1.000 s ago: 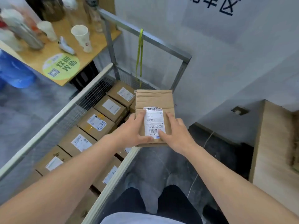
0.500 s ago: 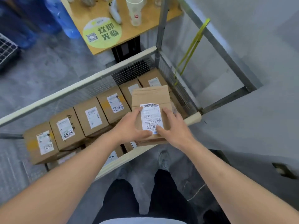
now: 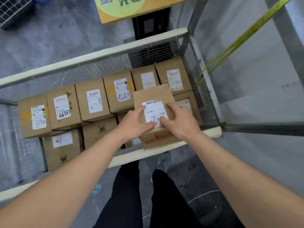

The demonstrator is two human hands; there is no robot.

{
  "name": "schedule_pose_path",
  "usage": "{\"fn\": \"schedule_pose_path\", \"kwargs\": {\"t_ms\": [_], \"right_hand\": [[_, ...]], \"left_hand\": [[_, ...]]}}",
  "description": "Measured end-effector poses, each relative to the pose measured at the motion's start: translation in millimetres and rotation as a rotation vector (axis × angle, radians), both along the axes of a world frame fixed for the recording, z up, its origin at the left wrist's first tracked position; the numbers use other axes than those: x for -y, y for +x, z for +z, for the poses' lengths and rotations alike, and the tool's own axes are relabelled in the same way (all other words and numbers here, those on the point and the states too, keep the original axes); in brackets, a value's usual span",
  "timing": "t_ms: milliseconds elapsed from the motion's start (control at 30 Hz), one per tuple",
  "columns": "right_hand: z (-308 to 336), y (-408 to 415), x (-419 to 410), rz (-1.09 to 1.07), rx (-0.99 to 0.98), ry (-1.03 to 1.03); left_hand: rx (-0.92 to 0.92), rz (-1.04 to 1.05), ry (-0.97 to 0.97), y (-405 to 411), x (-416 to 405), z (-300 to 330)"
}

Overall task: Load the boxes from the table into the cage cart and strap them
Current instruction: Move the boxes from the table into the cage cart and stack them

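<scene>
Your hands are both on one box [image 3: 153, 96]: the left hand [image 3: 133, 124] and the right hand [image 3: 179, 119] each clasp a side of it, thumbs laid on top by the white shipping label [image 3: 153, 112] and the other fingers wrapped out of sight round the sides. The box hangs over the near rail [image 3: 164, 150] of the cage cart, toward its right end, above the near row of boxes [image 3: 98, 130] already loaded. To set it down well, keep it level and lower it straight into the gap at the near right corner; what lies under it is hidden, so feel for a flat seat before you let go. Slide your fingers out sideways rather than dropping it, and press it snug against its neighbours so no slack is left for strapping. Beyond, the far row of boxes [image 3: 93, 102] stands packed against the far mesh wall [image 3: 98, 66]. The yellow strap [image 3: 230, 48] hangs on the right frame, not yet put to use.
</scene>
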State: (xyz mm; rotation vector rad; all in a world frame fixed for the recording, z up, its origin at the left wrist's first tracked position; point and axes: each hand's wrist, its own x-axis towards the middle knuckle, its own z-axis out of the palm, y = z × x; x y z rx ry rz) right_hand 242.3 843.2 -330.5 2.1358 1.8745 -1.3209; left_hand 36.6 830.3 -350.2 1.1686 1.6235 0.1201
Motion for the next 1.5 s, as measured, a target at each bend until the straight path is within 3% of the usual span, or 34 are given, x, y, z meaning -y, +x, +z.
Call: {"fn": "schedule_pose_path", "kwargs": {"t_ms": [500, 767, 1300, 1400, 1500], "right_hand": [[-80, -18, -56, 0.056, 0.035, -0.211], [-128, -5, -46, 0.073, -0.014, -0.304], [-213, -4, -24, 0.394, 0.192, -0.492], [-215, -11, -26, 0.41, 0.235, -0.419], [-217, -15, -25, 0.472, 0.296, -0.212]], "left_hand": [[0.124, 0.179, -0.198, -5, -26, -91], [0.007, 0.039, -0.188, 11, -18, -129], [-0.203, -0.18, -0.012, 33, 5, -231], [-0.281, -0.29, 0.045, 25, 0, -232], [-0.446, -0.435, 0.135, 25, -4, -224]]}}
